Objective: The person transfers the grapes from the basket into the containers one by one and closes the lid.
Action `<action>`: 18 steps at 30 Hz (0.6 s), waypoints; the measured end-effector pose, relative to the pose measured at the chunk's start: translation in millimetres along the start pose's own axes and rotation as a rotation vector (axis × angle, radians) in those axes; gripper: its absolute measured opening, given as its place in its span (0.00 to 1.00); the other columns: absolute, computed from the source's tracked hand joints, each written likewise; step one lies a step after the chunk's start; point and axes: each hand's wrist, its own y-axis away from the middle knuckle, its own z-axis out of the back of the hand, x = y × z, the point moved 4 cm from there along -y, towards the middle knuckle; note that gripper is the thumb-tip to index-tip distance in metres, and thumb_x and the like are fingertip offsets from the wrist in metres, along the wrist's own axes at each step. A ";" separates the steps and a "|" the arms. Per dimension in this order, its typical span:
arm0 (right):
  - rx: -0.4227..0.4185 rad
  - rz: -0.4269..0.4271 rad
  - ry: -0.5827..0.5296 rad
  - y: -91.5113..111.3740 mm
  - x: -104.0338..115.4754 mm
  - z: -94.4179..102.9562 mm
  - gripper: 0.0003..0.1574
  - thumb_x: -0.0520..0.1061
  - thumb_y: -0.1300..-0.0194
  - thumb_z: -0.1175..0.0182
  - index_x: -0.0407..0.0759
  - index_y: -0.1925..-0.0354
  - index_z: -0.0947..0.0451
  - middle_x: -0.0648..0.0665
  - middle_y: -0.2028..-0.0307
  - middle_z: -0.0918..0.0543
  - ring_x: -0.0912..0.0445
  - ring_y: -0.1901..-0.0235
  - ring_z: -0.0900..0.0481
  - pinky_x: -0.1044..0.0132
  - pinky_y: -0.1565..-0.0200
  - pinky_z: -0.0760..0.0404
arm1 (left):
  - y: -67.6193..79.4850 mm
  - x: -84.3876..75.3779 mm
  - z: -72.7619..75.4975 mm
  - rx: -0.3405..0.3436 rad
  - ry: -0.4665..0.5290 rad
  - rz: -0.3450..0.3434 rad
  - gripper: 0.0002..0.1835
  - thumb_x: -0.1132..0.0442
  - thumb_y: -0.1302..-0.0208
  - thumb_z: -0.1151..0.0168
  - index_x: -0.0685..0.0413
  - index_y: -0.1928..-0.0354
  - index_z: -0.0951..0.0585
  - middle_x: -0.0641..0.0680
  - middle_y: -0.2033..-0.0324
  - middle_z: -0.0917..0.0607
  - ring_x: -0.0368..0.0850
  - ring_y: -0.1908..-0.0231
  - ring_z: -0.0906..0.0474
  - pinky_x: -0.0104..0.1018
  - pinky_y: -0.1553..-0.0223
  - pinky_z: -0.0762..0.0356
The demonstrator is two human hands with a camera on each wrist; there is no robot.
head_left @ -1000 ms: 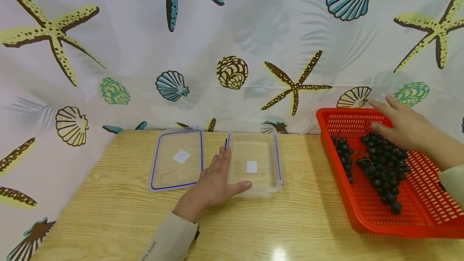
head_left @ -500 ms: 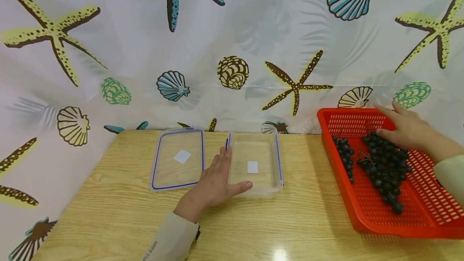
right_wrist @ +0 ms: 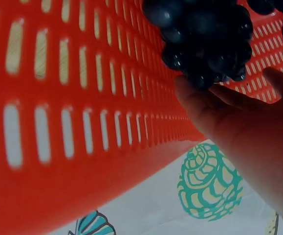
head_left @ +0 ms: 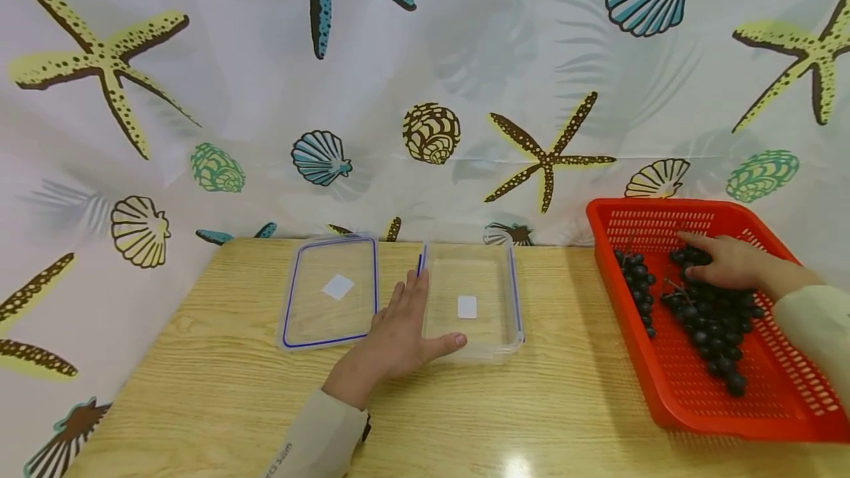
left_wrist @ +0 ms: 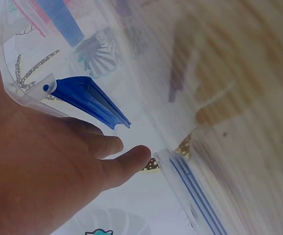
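My left hand (head_left: 392, 334) lies along the left side of a clear plastic food container (head_left: 488, 271), fingers straight and thumb spread over its near end. In the left wrist view a blue clip (left_wrist: 90, 100) stands out just beyond the fingers. A clear lid (head_left: 325, 319) with a blue seal lies flat to the left of the hand. At the right, my right hand (head_left: 730, 260) is inside a red basket (head_left: 654, 382), over a bunch of dark grapes (head_left: 720, 330). Its fingers (right_wrist: 192, 95) are at the grapes, loosely extended, with the thumb apart.
A second, smaller bunch of grapes (head_left: 639, 290) lies along the basket's left wall. Everything stands on a wooden table (head_left: 219, 397). A curtain (head_left: 372, 94) printed with shells and starfish hangs right behind the table's far edge.
My right hand has come down from above the basket's far side onto the grapes. The left hand stays at the container. The view has shifted slightly.
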 end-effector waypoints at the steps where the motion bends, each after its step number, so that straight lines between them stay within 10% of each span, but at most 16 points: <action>1: 0.012 0.011 0.006 -0.6 0.0 -2.5 0.42 0.45 0.32 0.38 0.24 0.30 0.41 0.13 0.43 0.31 0.21 0.45 0.30 0.28 0.45 0.32 | 0.2 0.1 -0.2 0.002 -0.003 0.000 0.63 0.31 0.37 0.38 0.53 0.19 0.67 0.57 0.21 0.67 0.60 0.23 0.69 0.70 0.31 0.60; 18: 0.143 -0.003 -0.002 -11.5 1.4 -16.8 0.30 0.44 0.35 0.41 0.28 0.40 0.24 0.20 0.50 0.22 0.38 0.58 0.22 0.36 0.48 0.25 | 1.1 -0.9 0.0 0.004 -0.004 0.005 0.63 0.31 0.36 0.37 0.51 0.19 0.67 0.58 0.21 0.66 0.59 0.23 0.69 0.69 0.31 0.64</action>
